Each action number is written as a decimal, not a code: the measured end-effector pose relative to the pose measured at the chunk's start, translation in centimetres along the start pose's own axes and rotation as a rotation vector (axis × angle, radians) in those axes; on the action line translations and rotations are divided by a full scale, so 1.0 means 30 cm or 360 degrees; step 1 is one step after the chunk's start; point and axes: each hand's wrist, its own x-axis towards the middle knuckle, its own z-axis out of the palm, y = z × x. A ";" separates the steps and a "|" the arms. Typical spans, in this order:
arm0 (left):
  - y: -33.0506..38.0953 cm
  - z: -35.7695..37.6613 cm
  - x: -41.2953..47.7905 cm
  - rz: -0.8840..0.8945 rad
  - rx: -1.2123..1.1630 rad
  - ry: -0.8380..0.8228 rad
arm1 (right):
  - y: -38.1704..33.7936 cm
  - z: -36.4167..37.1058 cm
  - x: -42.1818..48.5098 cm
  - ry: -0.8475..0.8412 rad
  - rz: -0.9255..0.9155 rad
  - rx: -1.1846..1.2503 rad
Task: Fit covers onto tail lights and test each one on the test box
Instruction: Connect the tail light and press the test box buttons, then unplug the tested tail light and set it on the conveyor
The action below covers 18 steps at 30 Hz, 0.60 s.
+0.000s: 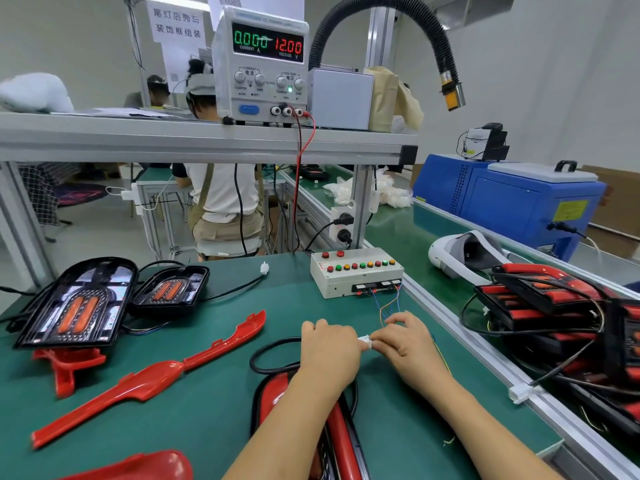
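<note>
A red-and-black tail light (277,400) lies on the green mat under my forearms, its black cable (266,348) looping left. My left hand (329,351) and my right hand (405,337) meet over a small white connector (364,340), each pinching one end. Thin coloured wires (388,306) run from it up to the white test box (356,271) with its row of coloured lamps. A long red cover (156,375) lies to the left. Two uncovered tail lights (79,303) (171,289) sit at far left.
A power supply (261,64) reading 12.00 V stands on the shelf above, red lead hanging down. A stack of tail lights (554,306) and a white headset (464,251) lie on the conveyor at right. More red covers (72,362) (145,465) lie at lower left. A person works behind.
</note>
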 end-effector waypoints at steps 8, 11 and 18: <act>-0.074 -0.009 -0.016 0.0020 -0.0036 -0.0028 | 0.068 -0.022 -0.003 0.0147 0.0364 -0.0084; -0.141 -0.022 -0.012 -0.0122 -0.0254 0.0078 | 0.103 -0.042 0.007 0.0031 0.0540 -0.0306; -0.179 -0.049 -0.044 -0.0040 -0.0398 0.0209 | 0.041 -0.052 0.023 -0.0369 0.0546 -0.0675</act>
